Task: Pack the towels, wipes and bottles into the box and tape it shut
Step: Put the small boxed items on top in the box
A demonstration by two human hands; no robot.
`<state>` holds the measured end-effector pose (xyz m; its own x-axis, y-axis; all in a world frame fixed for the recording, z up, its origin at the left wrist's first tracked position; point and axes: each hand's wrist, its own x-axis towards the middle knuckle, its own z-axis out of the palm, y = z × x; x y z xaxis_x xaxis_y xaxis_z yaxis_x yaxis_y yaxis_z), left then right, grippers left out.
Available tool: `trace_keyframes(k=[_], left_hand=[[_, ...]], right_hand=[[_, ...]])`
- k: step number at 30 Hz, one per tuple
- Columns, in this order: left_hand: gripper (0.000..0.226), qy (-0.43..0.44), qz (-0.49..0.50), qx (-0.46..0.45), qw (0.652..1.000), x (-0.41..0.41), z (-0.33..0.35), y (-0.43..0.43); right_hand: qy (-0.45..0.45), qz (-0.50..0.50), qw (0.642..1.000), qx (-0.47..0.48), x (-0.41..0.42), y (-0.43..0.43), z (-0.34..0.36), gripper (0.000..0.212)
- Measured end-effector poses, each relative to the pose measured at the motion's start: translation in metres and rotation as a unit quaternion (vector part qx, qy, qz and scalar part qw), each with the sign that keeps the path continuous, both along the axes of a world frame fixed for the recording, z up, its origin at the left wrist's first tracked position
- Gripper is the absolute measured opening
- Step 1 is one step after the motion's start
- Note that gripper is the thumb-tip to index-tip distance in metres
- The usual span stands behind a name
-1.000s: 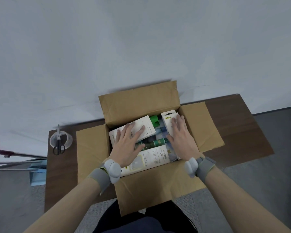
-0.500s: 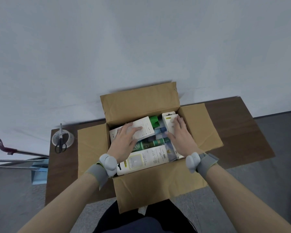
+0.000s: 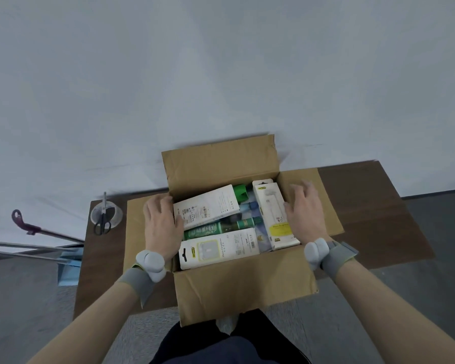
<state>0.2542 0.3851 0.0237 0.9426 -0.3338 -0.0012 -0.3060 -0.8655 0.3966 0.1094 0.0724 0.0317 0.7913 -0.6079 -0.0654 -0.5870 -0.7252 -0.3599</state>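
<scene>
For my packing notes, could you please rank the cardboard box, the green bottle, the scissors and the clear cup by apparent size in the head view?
1. Cardboard box, by far.
2. Green bottle, partly covered.
3. Scissors and clear cup: too alike to rank.

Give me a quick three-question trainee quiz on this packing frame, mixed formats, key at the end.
1. True or false: all four flaps of the cardboard box are open.
2. The scissors stand in: A) the box B) a clear cup on the table C) the left hand
3. Fill in: the right hand hovers over the box's ____ flap.

Key: 1 true; 2 B; 3 right
</scene>
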Motion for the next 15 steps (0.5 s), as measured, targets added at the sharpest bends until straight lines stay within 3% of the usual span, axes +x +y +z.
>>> trace_keyframes(k=[4, 9, 11, 15], left_hand=[[0.062, 0.049, 0.121, 0.018, 0.991, -0.009, 0.002, 0.015], [0.07, 0.12, 0.228, 0.035, 0.966, -0.014, 0.002, 0.033], [0.069, 0.111, 0.238, 0.017, 0.965, -0.018, 0.008, 0.037], [0.073, 0.048, 0.259, 0.04, 0.964, -0.016, 0.031, 0.032]], right_hand=[[0.013, -0.106, 0.994, 0.02, -0.013, -0.012, 0.003, 0.056], [0.057, -0.197, 0.973, 0.111, -0.034, -0.031, 0.002, 0.064], [0.049, -0.198, 0.97, 0.133, -0.04, -0.033, 0.006, 0.064], [0.032, -0.204, 0.975, 0.081, -0.036, -0.03, 0.018, 0.066]])
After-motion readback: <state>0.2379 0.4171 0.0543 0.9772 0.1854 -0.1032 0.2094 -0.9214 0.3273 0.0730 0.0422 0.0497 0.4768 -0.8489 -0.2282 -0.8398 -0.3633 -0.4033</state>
